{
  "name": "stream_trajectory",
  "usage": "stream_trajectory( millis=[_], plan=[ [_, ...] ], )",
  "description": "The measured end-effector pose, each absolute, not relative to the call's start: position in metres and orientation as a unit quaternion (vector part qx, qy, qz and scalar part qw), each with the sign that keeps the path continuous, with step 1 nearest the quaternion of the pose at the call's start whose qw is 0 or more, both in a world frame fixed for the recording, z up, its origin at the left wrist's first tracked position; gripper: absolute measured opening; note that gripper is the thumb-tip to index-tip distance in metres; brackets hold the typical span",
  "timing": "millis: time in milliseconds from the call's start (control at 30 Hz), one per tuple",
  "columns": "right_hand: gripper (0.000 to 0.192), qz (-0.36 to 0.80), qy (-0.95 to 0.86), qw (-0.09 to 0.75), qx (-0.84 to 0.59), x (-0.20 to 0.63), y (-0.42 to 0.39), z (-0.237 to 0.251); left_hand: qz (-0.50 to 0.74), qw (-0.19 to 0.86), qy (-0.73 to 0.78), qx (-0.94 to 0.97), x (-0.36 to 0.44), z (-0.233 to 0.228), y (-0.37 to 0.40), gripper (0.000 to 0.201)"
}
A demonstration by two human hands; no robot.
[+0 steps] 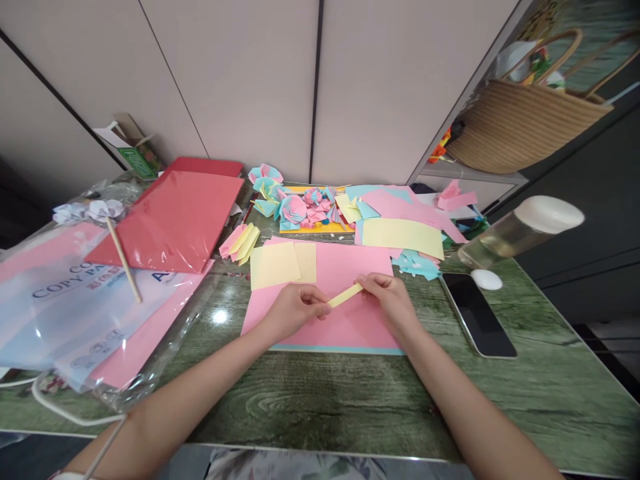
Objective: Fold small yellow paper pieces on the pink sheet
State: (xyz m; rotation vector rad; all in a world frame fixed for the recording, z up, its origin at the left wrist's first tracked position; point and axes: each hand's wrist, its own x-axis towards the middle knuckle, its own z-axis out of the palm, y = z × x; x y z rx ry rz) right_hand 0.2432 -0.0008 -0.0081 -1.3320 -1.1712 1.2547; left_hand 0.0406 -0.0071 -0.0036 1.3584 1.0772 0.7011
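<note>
A narrow folded strip of yellow paper (345, 295) is held at both ends, just above a pink sheet (345, 267) lying on the green wood-grain table (320, 400). My left hand (295, 308) pinches the strip's left end and my right hand (390, 300) pinches its right end. Two yellow squares (280, 264) lie on the pink sheet's far left corner. A light-blue sheet edge shows under the pink sheet's near side.
A black phone (477, 313) lies to the right, with a small white object (487, 279) and a glass jar (520, 230) behind it. Paper flowers (295, 203) and loose sheets (403, 235) sit at the back. Packs of coloured paper (75, 300), a red pack (175, 217) and a wooden stick (124, 260) fill the left.
</note>
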Motion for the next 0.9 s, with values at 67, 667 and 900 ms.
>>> stream_trajectory(
  millis=[67, 667, 900],
  plan=[
    [0.029, 0.501, -0.48, 0.472, -0.544, 0.242, -0.001, -0.008, 0.297, 0.601, 0.46, 0.582, 0.04, -0.003, -0.007, 0.013],
    [0.034, 0.391, -0.51, 0.514, -0.568, 0.225, -0.001, -0.007, 0.307, 0.603, 0.429, 0.599, 0.045, 0.005, -0.002, 0.018],
    [0.03, 0.429, -0.474, 0.535, -0.551, 0.241, 0.004, -0.009, 0.283, 0.519, 0.479, 0.649, 0.023, 0.001, 0.012, 0.018]
  ],
)
